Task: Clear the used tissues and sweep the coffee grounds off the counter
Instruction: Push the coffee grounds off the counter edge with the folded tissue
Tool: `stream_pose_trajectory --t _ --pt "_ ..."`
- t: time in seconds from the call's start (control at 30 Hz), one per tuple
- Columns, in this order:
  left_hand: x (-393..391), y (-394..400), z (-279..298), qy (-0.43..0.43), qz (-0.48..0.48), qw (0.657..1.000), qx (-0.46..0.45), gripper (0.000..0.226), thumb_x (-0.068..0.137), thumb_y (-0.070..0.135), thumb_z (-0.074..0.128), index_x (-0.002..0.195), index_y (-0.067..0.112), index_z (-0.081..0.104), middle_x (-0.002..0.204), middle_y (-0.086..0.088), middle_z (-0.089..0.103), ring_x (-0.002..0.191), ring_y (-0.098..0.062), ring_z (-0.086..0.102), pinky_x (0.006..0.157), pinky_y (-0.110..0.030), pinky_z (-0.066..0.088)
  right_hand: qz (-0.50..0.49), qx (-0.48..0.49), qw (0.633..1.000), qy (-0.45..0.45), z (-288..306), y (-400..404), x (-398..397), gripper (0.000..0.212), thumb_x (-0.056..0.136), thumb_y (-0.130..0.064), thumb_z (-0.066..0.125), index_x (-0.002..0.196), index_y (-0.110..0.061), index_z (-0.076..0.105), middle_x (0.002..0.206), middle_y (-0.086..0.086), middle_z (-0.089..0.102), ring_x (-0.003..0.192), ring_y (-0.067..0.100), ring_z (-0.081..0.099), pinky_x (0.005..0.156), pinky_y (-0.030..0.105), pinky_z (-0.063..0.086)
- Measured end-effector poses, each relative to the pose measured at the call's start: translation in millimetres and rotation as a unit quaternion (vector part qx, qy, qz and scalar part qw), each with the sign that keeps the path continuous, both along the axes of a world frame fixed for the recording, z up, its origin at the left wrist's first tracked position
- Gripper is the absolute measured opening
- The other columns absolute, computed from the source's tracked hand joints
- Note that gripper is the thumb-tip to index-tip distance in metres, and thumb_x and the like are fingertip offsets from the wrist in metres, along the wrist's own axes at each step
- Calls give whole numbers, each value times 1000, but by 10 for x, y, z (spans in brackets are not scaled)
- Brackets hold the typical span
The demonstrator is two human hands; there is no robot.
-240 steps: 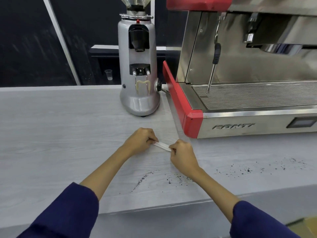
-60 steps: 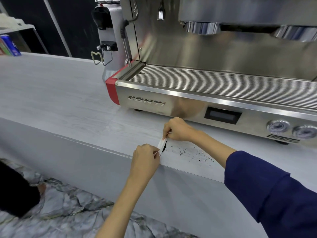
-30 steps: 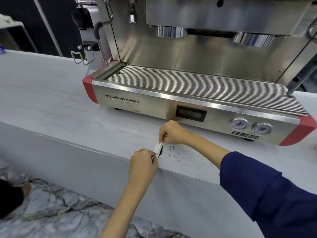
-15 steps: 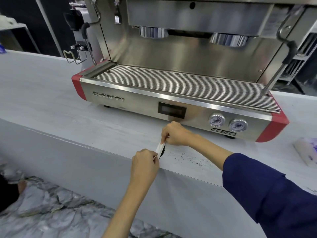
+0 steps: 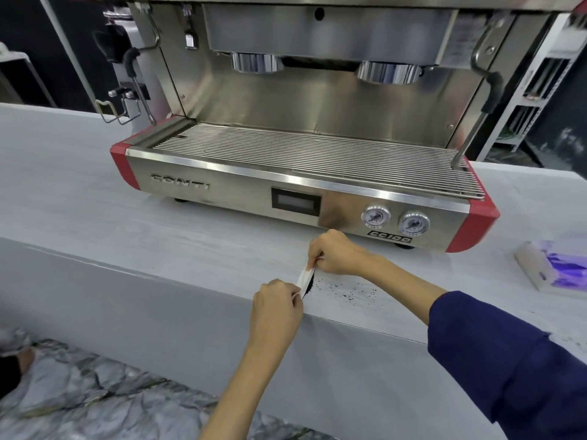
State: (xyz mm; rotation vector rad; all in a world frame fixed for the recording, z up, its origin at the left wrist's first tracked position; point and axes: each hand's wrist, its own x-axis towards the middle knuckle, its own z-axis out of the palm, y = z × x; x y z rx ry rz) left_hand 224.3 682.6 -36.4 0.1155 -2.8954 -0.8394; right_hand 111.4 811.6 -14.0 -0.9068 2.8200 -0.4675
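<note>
Both hands are closed on the same folded white tissue, one at each end: the left hand pinches the near end right at the bench edge, the right hand pinches the far end a little further in. Held taut like that and stood on its long edge, the tissue works as a small scraper blade, which seems the point of using two hands rather than one. A dark heap of coffee grounds is banked against its right face, with a thinner scatter of specks trailing off to the right on the bench. The blade sits close to the near lip, so the heap can likely be pushed over the edge or scooped up. Behind stands the espresso machine, and a tissue pack lies at the far right, handy for a fresh sheet.
</note>
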Motion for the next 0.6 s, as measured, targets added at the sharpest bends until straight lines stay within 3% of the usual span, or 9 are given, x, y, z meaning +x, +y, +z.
stream_pose_trajectory --t 0.4,0.6 --pt "132 454 -23 2 1 1000 4 22 87 14 48 88 8 69 88 -12 67 82 -30 59 71 -37 47 6 5 1000 10 20 404 127 28 75 6 54 82 -10 76 91 5 75 85 18 65 81 28 50" --pt "188 710 -21 1 -2 1000 -4 23 89 15 46 92 8 69 92 -10 66 83 -28 59 70 -33 43 5 4 1000 7 11 623 166 26 74 6 56 80 -9 76 90 5 75 83 18 65 80 25 49"
